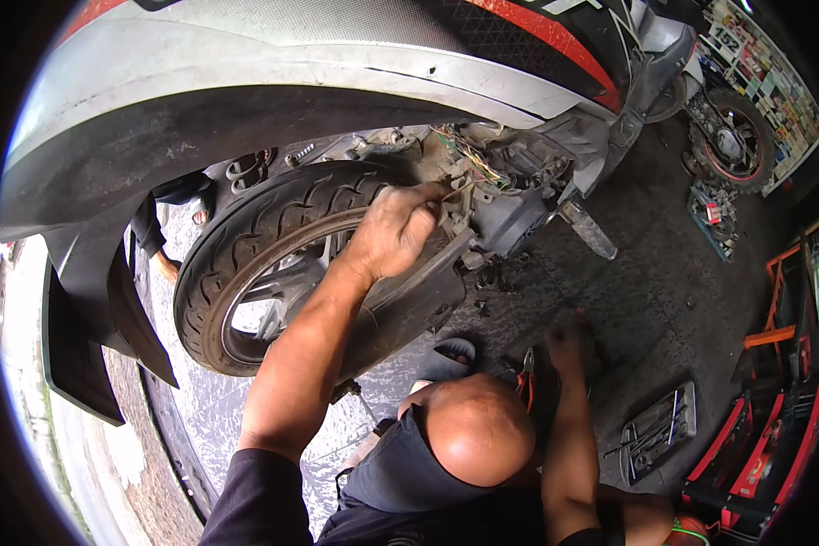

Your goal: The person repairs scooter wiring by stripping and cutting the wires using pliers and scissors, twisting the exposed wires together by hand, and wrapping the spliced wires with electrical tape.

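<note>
My left hand (396,229) is closed in a pinch beside the rear wheel of a scooter. A thin brownish wire (464,187) runs from its fingertips toward a bundle of coloured wires (469,155) under the body panels. Just left of that hand is the black tyre (223,246), mounted on a spoked rim. Low over the dark floor, my right hand (566,348) reaches forward; its fingers are too dim to make out. Pliers with red-orange handles (527,371) lie just left of it.
A tool tray (635,473) sits at the right, near a red metal rack (757,446). Another wheel (733,141) stands at the far right. Another person's hand (166,267) is beyond the tyre. The scooter's black mudguard (82,337) hangs at the left. A footrest (590,229) juts out.
</note>
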A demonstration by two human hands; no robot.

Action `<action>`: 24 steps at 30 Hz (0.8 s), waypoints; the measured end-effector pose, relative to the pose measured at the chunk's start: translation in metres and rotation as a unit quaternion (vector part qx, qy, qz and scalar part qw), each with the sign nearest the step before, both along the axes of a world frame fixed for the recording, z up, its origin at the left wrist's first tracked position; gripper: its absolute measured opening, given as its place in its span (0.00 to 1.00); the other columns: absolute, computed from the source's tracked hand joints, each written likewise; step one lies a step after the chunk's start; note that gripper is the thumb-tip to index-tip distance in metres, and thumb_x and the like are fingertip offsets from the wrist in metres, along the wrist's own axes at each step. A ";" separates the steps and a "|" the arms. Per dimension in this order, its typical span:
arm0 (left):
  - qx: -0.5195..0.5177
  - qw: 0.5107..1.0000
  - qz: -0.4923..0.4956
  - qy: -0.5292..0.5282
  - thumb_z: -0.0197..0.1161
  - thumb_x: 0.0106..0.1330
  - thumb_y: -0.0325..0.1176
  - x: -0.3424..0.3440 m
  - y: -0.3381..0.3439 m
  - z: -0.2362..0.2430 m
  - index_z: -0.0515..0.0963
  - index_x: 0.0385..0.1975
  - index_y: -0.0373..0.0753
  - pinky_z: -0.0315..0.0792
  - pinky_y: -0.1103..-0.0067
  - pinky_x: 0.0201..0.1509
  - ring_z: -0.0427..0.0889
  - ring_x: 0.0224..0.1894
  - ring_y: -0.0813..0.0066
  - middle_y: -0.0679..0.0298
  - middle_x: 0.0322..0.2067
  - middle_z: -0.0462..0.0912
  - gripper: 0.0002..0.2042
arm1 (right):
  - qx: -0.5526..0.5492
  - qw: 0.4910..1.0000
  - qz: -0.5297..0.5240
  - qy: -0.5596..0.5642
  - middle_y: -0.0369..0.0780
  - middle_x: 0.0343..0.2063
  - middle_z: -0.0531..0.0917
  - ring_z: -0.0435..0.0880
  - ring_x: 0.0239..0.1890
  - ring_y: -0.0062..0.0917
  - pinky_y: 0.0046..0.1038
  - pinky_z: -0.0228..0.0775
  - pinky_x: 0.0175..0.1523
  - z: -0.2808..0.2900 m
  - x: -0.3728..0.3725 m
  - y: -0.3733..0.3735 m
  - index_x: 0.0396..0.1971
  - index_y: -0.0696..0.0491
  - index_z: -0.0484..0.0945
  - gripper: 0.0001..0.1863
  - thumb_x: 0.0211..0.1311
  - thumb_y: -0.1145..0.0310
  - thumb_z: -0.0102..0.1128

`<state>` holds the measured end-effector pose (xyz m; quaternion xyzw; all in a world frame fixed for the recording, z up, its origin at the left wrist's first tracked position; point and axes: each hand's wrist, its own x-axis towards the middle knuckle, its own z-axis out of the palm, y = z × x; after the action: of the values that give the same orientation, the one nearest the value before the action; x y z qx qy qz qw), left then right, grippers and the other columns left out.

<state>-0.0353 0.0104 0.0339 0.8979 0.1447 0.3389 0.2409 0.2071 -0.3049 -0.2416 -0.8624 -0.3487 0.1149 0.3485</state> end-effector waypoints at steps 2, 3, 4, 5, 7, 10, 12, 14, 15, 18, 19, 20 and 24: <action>-0.048 0.998 0.029 -0.029 0.50 0.72 0.39 0.005 0.002 -0.009 0.82 0.48 0.31 0.75 0.57 0.48 0.81 0.38 0.39 0.41 0.32 0.84 0.19 | 0.093 0.993 -0.004 0.068 0.49 0.37 0.88 0.89 0.39 0.37 0.36 0.78 0.46 0.063 -0.012 0.051 0.41 0.60 0.85 0.15 0.67 0.62 0.68; -0.094 0.994 0.058 -0.016 0.51 0.72 0.38 0.009 0.001 -0.012 0.83 0.46 0.31 0.75 0.56 0.48 0.82 0.40 0.36 0.39 0.32 0.84 0.18 | 0.113 0.988 0.005 0.102 0.47 0.36 0.88 0.87 0.37 0.33 0.34 0.77 0.45 0.097 -0.023 0.071 0.42 0.60 0.85 0.14 0.67 0.63 0.69; -0.074 0.995 0.059 -0.035 0.51 0.73 0.38 0.013 0.000 -0.015 0.82 0.43 0.31 0.75 0.55 0.45 0.82 0.37 0.36 0.40 0.30 0.83 0.17 | 0.172 0.976 0.045 0.126 0.45 0.35 0.87 0.85 0.34 0.29 0.31 0.77 0.44 0.129 -0.036 0.089 0.43 0.60 0.84 0.14 0.67 0.64 0.70; -0.069 0.994 0.073 -0.033 0.52 0.74 0.38 0.017 -0.003 -0.016 0.82 0.40 0.32 0.76 0.55 0.41 0.82 0.34 0.36 0.41 0.27 0.83 0.16 | 0.216 0.961 0.065 0.161 0.40 0.33 0.86 0.82 0.32 0.22 0.27 0.75 0.41 0.157 -0.052 0.107 0.43 0.59 0.85 0.13 0.68 0.65 0.68; -0.053 0.992 0.110 -0.037 0.53 0.76 0.39 0.028 -0.010 -0.015 0.81 0.35 0.33 0.75 0.55 0.34 0.81 0.29 0.36 0.42 0.23 0.81 0.15 | 0.254 0.923 0.138 0.253 0.31 0.31 0.83 0.79 0.30 0.12 0.17 0.75 0.36 0.204 -0.077 0.132 0.51 0.57 0.83 0.12 0.71 0.72 0.65; -0.056 0.987 0.146 -0.023 0.53 0.79 0.42 0.039 -0.020 -0.010 0.78 0.31 0.35 0.74 0.51 0.32 0.81 0.28 0.35 0.41 0.21 0.80 0.18 | 0.366 0.851 0.158 0.343 0.31 0.37 0.82 0.78 0.34 0.10 0.15 0.73 0.38 0.236 -0.111 0.164 0.56 0.60 0.80 0.17 0.69 0.80 0.62; -0.067 0.989 0.133 0.006 0.52 0.79 0.43 0.039 -0.027 -0.008 0.79 0.32 0.36 0.74 0.50 0.32 0.81 0.28 0.35 0.42 0.21 0.80 0.18 | 0.379 0.845 0.164 0.341 0.31 0.36 0.82 0.78 0.34 0.10 0.16 0.74 0.39 0.241 -0.113 0.175 0.57 0.60 0.80 0.17 0.69 0.80 0.61; -0.079 0.988 0.128 0.035 0.50 0.80 0.46 0.038 -0.032 -0.008 0.79 0.35 0.37 0.76 0.49 0.33 0.82 0.28 0.35 0.42 0.21 0.81 0.19 | 0.372 0.832 0.167 0.377 0.31 0.36 0.82 0.78 0.34 0.11 0.16 0.75 0.38 0.241 -0.111 0.178 0.57 0.60 0.79 0.17 0.70 0.79 0.60; -0.076 0.989 0.125 0.035 0.50 0.80 0.46 0.038 -0.033 -0.009 0.79 0.35 0.37 0.76 0.49 0.33 0.82 0.28 0.35 0.42 0.21 0.81 0.19 | 0.385 0.811 0.175 0.403 0.31 0.36 0.82 0.79 0.33 0.11 0.16 0.74 0.38 0.239 -0.109 0.178 0.57 0.60 0.80 0.16 0.71 0.79 0.60; -0.064 0.986 0.136 0.070 0.49 0.80 0.48 0.040 -0.035 -0.011 0.79 0.36 0.37 0.76 0.49 0.33 0.83 0.28 0.35 0.42 0.21 0.81 0.21 | 0.407 0.788 0.161 0.433 0.32 0.34 0.84 0.79 0.31 0.11 0.15 0.73 0.35 0.235 -0.102 0.177 0.54 0.59 0.82 0.13 0.72 0.75 0.63; -0.062 0.985 0.141 0.074 0.49 0.80 0.47 0.040 -0.035 -0.012 0.78 0.37 0.37 0.76 0.49 0.33 0.83 0.28 0.35 0.42 0.21 0.81 0.19 | 0.405 0.799 0.154 0.418 0.31 0.33 0.84 0.78 0.30 0.11 0.15 0.73 0.34 0.234 -0.101 0.177 0.52 0.59 0.82 0.12 0.71 0.75 0.64; -0.057 0.986 0.137 0.076 0.50 0.80 0.47 0.040 -0.035 -0.012 0.78 0.38 0.37 0.76 0.49 0.33 0.83 0.28 0.35 0.42 0.21 0.81 0.18 | 0.401 0.809 0.141 0.405 0.31 0.32 0.84 0.78 0.29 0.11 0.15 0.72 0.33 0.233 -0.100 0.177 0.50 0.59 0.83 0.11 0.71 0.74 0.65; -0.090 0.990 0.104 0.018 0.56 0.77 0.38 0.038 -0.038 -0.013 0.74 0.45 0.37 0.76 0.50 0.34 0.83 0.30 0.36 0.42 0.24 0.82 0.10 | 0.424 0.810 0.106 0.391 0.31 0.29 0.84 0.78 0.25 0.10 0.15 0.71 0.31 0.233 -0.098 0.179 0.42 0.58 0.84 0.06 0.70 0.73 0.68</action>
<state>0.0023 -0.0280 0.0208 0.8585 0.2716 0.3315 0.2815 0.1089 -0.1256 -0.0082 -0.4693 -0.2865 0.3194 0.7718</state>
